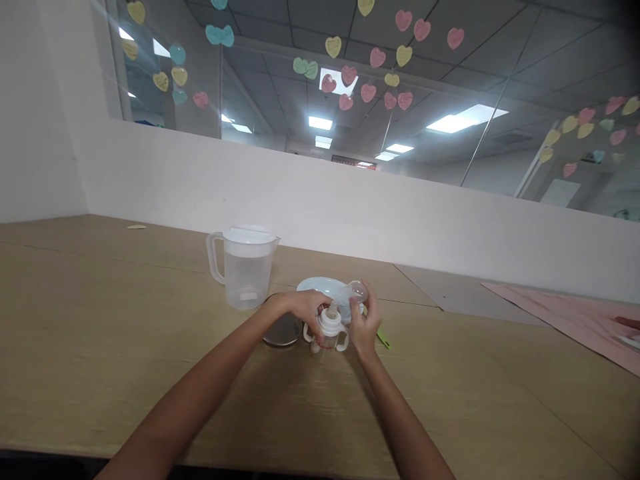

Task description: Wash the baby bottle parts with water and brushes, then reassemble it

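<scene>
A small baby bottle [330, 328] with a white collar, two side handles and a teat stands on the wooden table [125, 347]. My left hand [305, 308] is wrapped around its left side. My right hand [364, 321] pinches a clear dome-shaped cap [358, 291] just above and to the right of the bottle. A white plate [317, 287] lies right behind both hands.
A clear lidded pitcher [243, 265] holding water stands at the back left. A round metal lid [281, 328] lies under my left wrist. A green item [383, 337] peeks out beside my right wrist. Pink sheet [570, 313] covers the right; a white wall runs behind.
</scene>
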Motion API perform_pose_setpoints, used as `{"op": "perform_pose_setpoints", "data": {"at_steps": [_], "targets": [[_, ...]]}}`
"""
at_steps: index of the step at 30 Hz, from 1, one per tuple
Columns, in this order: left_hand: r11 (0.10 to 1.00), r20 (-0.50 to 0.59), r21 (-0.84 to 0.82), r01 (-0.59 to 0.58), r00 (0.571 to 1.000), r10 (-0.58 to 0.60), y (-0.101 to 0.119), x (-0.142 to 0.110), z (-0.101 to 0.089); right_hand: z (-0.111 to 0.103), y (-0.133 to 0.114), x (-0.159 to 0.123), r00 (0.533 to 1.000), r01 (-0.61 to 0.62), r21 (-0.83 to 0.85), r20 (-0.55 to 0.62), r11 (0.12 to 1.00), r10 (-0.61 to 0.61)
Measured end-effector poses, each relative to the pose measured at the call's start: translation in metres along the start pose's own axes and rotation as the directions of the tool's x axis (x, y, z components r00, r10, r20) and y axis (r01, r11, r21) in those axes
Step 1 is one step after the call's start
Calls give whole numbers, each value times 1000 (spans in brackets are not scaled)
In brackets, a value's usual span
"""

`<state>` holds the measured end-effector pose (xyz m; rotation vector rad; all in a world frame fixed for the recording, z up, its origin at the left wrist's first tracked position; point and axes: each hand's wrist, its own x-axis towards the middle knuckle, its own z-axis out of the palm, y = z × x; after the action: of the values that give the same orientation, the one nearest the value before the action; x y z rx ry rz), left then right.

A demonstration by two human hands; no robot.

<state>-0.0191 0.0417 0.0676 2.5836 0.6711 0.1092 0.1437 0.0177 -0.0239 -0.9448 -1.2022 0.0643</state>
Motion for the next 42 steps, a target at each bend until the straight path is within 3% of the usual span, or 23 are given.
{"op": "perform_pose_setpoints", "data": {"at_steps": [8, 16, 18, 20, 23, 26, 30, 36, 42], "targets": [[1000, 4, 3, 28, 1000, -28, -2, 1, 2, 0, 19, 5, 971, 10, -104, 240, 994, 15], [1000, 0, 9, 30, 1000, -30, -6, 2, 3, -1, 18, 4, 940, -38, -170, 329, 985, 93], [999, -1, 11, 35, 999, -35, -6, 2, 3, -4, 12, 4, 952, 27, -185, 303, 982, 31], [999, -3, 17, 34, 999, -34, -5, 2, 3, -6, 3, 4, 941, 173, -201, 323, 964, -101], [999, 14, 13, 47, 999, -47, -3, 1, 2, -6, -10, 2, 849, 394, -211, 455, 895, -267], [999, 39, -17, 35, 999, -34, -3, 1, 1, -2, -16, 0, 804, 450, -231, 524, 862, -279], [998, 21, -54, 20, 1000, -19, -7, 1, 1, -2, -17, -1, 811, 387, -189, 535, 903, -235], [995, -1, -101, 3, 1000, -3, -15, 2, 3, -8, -17, -4, 779, 417, -48, 533, 907, -330], [980, 31, -197, 26, 999, -20, -14, 0, 0, -19, -4, 7, 855, 434, -112, 362, 894, -370]]}}
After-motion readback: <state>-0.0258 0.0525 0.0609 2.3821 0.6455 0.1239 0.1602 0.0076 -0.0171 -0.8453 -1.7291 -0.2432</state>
